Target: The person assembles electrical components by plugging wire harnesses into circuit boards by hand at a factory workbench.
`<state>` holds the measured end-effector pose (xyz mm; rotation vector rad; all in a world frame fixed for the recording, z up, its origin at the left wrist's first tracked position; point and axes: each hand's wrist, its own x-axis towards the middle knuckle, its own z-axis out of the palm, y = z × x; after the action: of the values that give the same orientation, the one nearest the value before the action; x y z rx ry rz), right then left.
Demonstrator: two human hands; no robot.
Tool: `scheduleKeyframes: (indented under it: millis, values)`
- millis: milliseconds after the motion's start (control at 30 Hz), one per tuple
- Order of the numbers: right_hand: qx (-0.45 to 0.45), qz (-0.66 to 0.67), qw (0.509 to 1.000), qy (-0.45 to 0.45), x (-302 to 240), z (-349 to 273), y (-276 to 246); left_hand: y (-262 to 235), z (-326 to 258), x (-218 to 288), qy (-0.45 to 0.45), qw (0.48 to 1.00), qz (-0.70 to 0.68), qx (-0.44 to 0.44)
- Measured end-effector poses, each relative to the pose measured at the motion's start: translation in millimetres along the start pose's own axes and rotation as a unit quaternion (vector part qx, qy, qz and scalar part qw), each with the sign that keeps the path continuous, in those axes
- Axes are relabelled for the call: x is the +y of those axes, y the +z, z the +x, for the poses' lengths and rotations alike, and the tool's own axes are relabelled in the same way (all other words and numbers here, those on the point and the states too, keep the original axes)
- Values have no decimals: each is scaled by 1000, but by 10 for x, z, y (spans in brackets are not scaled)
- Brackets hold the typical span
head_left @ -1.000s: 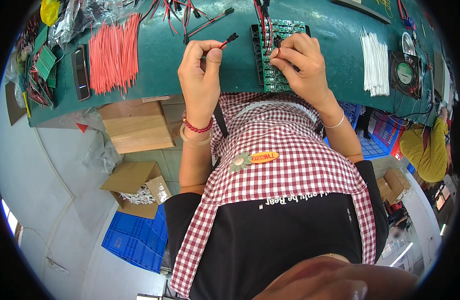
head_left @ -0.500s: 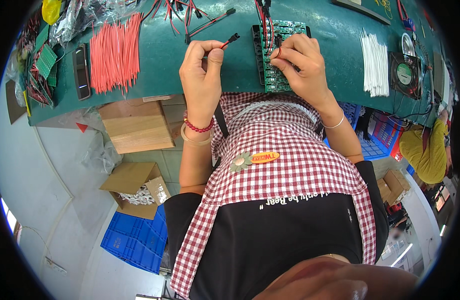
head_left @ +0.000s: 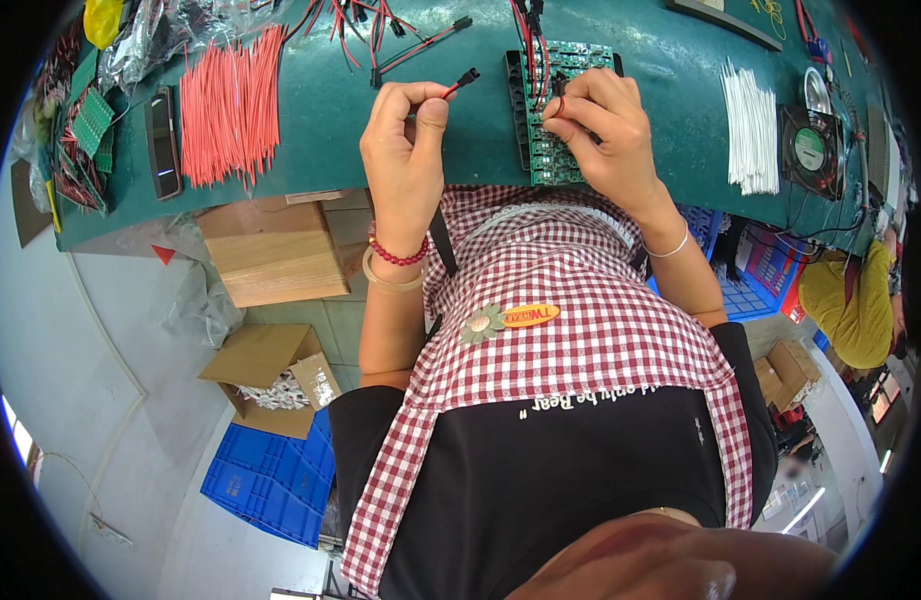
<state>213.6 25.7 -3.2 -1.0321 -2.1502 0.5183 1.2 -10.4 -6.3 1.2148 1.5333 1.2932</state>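
My left hand [head_left: 405,135] pinches a short red-and-black wire lead whose black connector plug [head_left: 468,77] sticks out past the fingertips, above the green table. Over the green circuit board panel [head_left: 553,165], my right hand [head_left: 609,125] is closed on another red-and-black wire lead [head_left: 561,88], its thumb and forefinger close to the board's surface. Part of that lead is covered by the fingers. The panel sits in a black holder [head_left: 515,90]. More red and black leads [head_left: 530,30] rise from its far left part.
Left on the green table [head_left: 316,130] lie red wires [head_left: 231,115], a phone [head_left: 164,143] and green boards [head_left: 94,125]. Connector leads [head_left: 421,48] lie farther back. On the right are white wires [head_left: 752,130] and a black fan [head_left: 811,150]. Another person in yellow [head_left: 853,310] is at far right.
Very little differs. My right hand and its lead have shifted only slightly over the board; my left hand keeps its place with its lead.
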Motion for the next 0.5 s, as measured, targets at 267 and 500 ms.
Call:
scheduleKeyframes:
  millis: [267, 500]
  values:
    - [-6, -4, 1000, -6, 16, -3, 21, -1, 0, -29, -3, 1000, -2, -1]
    - [-13, -25, 999, -17, -10, -4, 11, -7, -23, -3, -21, 1000, -6, -11]
